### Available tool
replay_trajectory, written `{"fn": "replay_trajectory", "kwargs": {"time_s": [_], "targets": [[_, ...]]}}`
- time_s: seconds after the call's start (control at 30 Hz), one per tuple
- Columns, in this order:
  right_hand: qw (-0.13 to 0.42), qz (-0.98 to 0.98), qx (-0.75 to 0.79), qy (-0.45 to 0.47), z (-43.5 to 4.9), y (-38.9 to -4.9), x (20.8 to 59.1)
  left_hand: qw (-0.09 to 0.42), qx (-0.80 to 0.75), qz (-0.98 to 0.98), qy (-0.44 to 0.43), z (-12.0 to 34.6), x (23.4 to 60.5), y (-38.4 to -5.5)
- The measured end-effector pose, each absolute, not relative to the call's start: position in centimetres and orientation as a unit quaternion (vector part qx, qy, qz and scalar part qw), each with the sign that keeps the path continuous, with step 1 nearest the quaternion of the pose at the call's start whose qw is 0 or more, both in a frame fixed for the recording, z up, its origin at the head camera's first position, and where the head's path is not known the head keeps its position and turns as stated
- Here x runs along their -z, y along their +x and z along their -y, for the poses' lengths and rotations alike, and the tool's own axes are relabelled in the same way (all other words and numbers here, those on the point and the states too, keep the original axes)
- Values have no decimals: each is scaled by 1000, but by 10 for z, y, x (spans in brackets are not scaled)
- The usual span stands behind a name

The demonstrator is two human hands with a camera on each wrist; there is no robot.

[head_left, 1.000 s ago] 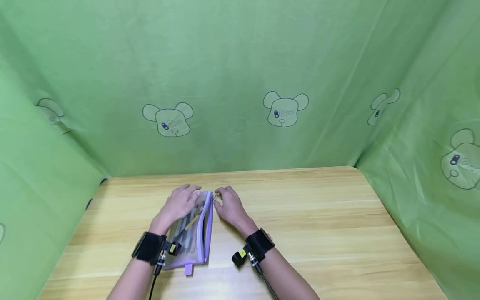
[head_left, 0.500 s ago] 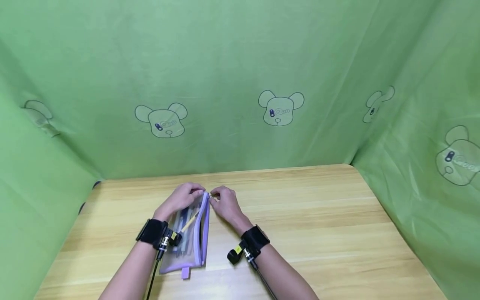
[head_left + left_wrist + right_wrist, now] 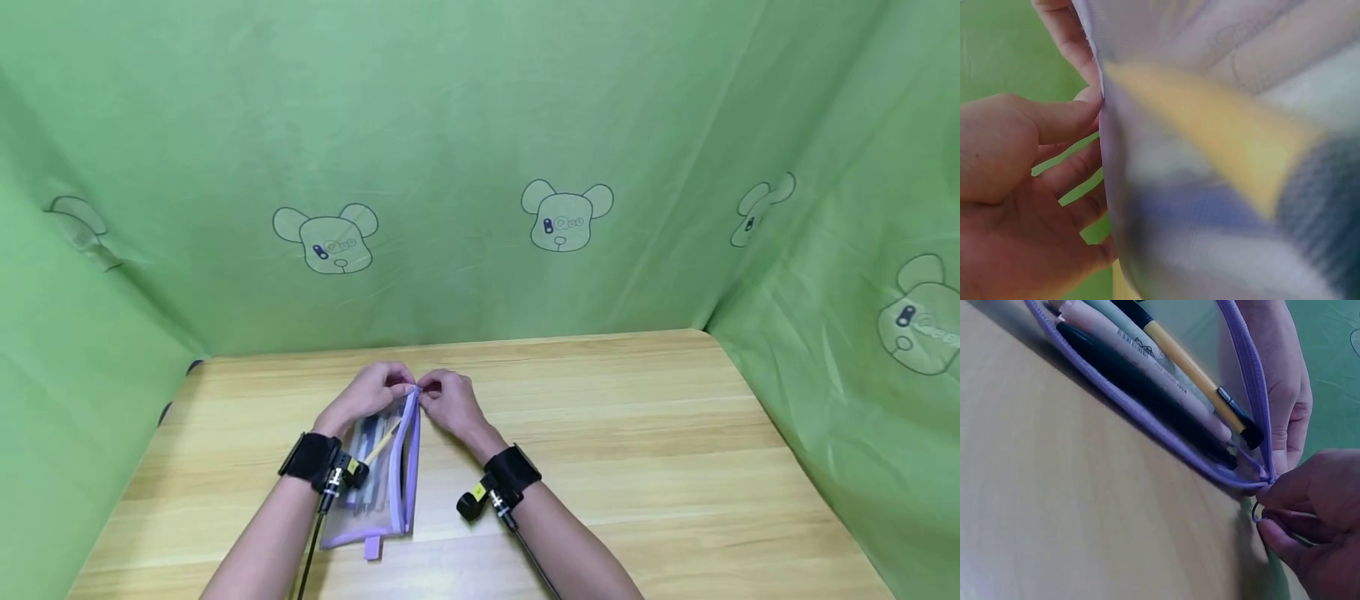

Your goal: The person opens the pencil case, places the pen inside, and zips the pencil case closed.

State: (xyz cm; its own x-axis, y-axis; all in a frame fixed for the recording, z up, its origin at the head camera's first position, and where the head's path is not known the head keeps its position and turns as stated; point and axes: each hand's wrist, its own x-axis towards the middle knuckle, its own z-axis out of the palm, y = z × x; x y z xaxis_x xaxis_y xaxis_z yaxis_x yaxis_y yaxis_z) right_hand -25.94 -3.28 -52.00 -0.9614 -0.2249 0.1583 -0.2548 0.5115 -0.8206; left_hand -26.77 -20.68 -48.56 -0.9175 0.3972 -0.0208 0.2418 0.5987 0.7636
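Note:
A see-through mesh pencil case with purple edging lies on the table, its zipper side facing right and gaping. Inside show a black pen, a pink pen and a yellow pen with black ends. My left hand pinches the case's far edge between thumb and fingertips; in the left wrist view the mesh fills the right side. At the far zipper corner, my right hand pinches a small ring pull between thumb and index finger.
A purple fabric tab sticks out from the case's near end. The wooden table extends to the right. Green cloth printed with bear heads walls off the back and both sides.
My left hand has gone from lying over the mesh to pinching the case's far edge. My right hand has closed in on the zipper corner, and the hands are now nearly together.

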Motion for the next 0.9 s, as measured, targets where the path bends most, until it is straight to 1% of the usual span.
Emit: {"fn": "replay_trajectory", "kwargs": {"time_s": [0.33, 0.5, 0.77, 0.9], "targets": [[23, 847, -513, 140, 24, -260, 524, 100, -428, -885, 153, 202, 488, -268], [39, 840, -519, 154, 21, -260, 525, 100, -432, -885, 144, 202, 488, -269], [46, 843, -506, 178, 19, -258, 527, 102, -433, -885, 136, 201, 490, -271], [64, 854, -476, 199, 17, -256, 526, 102, -437, -884, 132, 200, 491, -272]]}}
